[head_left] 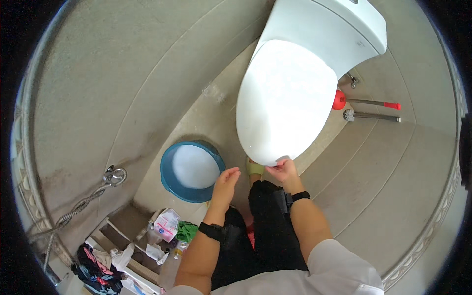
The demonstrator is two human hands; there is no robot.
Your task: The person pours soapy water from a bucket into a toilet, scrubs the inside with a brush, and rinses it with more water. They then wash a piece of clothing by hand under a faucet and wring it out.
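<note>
A person in a white top and black trousers stands at the front of a white ceramic toilet, the bare right hand at the front edge of its glossy white oval lid, which lies down over the bowl. The right fingertips meet that edge, though whether they are closed on it cannot be told. The left hand, fingers loosely curved and gripping nothing visible, hangs to the toilet's front left, by the rim of a round blue plastic bucket of whitish, foamy-looking contents. To the toilet's right are a plunger with a red rubber cup and a brush with a pale bristled head, neither in hand. The step in hand appears to be taking hold of the lid; the next move seems to call for fingertips hooked under its front lip and an upward pull toward the tank.
</note>
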